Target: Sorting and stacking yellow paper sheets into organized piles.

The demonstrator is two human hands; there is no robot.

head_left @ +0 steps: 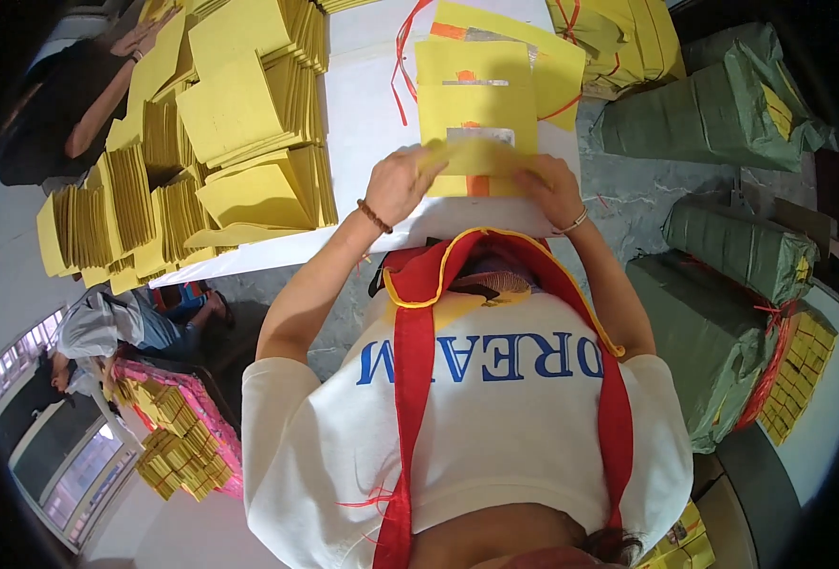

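I see both hands, left hand (399, 182) and right hand (550, 188), pinching a yellow sheet (476, 152) at centre top on the white table (367, 104). Yellow stacks (239, 123) fill the upper left; green bundles (723, 114) line the right floor.

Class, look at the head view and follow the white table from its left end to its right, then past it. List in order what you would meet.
Fanned stacks of yellow folded paper → left hand → yellow sheet held by both hands → right hand → green wrapped bundles on the floor.
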